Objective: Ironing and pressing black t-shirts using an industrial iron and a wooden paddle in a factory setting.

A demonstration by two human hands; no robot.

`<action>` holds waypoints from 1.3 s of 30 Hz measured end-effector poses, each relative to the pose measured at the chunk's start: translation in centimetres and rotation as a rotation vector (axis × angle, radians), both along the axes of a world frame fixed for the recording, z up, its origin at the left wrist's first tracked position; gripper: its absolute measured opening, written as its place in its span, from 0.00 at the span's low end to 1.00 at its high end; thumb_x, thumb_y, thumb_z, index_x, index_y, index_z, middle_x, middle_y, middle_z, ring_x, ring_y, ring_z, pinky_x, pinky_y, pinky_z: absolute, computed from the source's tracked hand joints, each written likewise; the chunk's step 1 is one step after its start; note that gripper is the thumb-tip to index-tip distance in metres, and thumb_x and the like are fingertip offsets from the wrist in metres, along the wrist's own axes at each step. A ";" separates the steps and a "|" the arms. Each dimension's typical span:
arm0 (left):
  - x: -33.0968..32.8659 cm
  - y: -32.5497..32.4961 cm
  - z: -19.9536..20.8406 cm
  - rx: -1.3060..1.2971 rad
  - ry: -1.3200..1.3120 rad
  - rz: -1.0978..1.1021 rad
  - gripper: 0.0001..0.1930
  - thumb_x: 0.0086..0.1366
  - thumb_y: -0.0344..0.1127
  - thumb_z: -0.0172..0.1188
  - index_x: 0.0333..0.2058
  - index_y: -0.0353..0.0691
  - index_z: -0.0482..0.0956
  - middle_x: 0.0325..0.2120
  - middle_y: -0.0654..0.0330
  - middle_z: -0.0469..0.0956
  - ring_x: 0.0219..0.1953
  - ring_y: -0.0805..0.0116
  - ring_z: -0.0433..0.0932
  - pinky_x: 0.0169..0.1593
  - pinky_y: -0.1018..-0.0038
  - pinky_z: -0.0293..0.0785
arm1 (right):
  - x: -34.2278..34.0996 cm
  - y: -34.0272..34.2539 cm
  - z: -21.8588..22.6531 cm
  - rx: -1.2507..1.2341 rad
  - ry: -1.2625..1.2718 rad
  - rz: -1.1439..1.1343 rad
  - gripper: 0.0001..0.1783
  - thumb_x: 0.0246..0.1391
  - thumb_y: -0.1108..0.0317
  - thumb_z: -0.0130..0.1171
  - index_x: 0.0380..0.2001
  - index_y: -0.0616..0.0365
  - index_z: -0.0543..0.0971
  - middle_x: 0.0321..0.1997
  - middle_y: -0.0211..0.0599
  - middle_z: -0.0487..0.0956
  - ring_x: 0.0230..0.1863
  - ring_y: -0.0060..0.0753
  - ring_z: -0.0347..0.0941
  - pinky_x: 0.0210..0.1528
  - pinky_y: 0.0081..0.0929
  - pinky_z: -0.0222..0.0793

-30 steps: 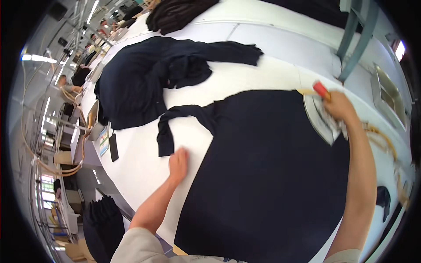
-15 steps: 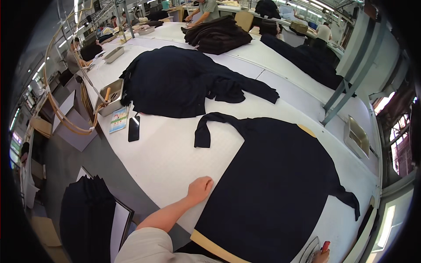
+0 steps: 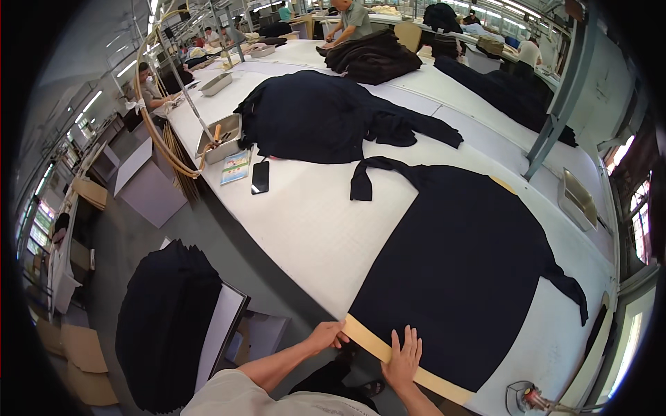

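A dark navy sweater [image 3: 451, 263] lies flat with its sleeves spread, over a yellow board [image 3: 371, 338] that shows as a strip at the hem and a sliver at the neck. Curled fingers of my left hand [image 3: 327, 336] grip the left end of that strip, at the table's edge. My right hand [image 3: 404, 357] rests open across the strip and hem, fingers stretched over the dark cloth. An iron [image 3: 533, 399] with a red part sits at the lower right, partly cut off by the rim, with neither hand on it.
On the white table [image 3: 298, 229] are a heap of navy garments [image 3: 305, 118], a phone [image 3: 260, 178], a booklet [image 3: 235, 168] and a metal tray with tools [image 3: 220, 139]. Folded dark garments [image 3: 166, 326] stand stacked at lower left. A metal post [image 3: 562, 118] rises at right. Co-workers work farther back.
My right hand has let go of the iron and moved left onto the hem. My left hand has come down from beside the sweater to the board's end. The view has shifted.
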State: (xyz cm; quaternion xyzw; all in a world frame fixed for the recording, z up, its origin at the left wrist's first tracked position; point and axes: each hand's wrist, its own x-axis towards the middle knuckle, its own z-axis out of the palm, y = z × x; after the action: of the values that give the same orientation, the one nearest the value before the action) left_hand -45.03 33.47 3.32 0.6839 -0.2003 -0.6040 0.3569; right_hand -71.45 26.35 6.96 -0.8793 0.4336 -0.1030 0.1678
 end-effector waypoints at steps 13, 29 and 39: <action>-27.7 -11.2 7.7 -0.264 1.206 -0.056 0.31 0.79 0.60 0.42 0.38 0.37 0.81 0.26 0.59 0.80 0.22 0.71 0.74 0.26 0.71 0.71 | -6.0 -3.8 25.2 -0.370 -0.743 -0.266 0.47 0.49 0.85 0.57 0.74 0.65 0.59 0.78 0.54 0.59 0.79 0.57 0.55 0.78 0.42 0.52; -11.7 -1.9 8.2 -0.560 -0.294 0.414 0.27 0.83 0.49 0.44 0.40 0.29 0.82 0.33 0.62 0.82 0.35 0.75 0.77 0.43 0.73 0.74 | -17.3 12.4 8.4 0.718 -2.007 -0.814 0.21 0.62 0.81 0.59 0.58 0.55 0.77 0.57 0.34 0.80 0.60 0.33 0.77 0.62 0.35 0.75; -5.3 -7.5 -2.0 -0.246 -0.549 0.056 0.28 0.79 0.51 0.52 0.22 0.37 0.74 0.18 0.67 0.66 0.24 0.75 0.61 0.30 0.69 0.60 | -14.9 6.0 -3.5 1.031 -1.925 -1.087 0.20 0.69 0.72 0.56 0.62 0.59 0.71 0.59 0.40 0.80 0.60 0.39 0.78 0.61 0.42 0.77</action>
State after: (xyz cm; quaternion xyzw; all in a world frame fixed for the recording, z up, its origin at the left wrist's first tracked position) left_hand -50.31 26.01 1.33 0.7786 -0.3419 -0.3576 0.3861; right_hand -86.34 32.39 3.46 0.0217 0.4338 -0.5851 0.6848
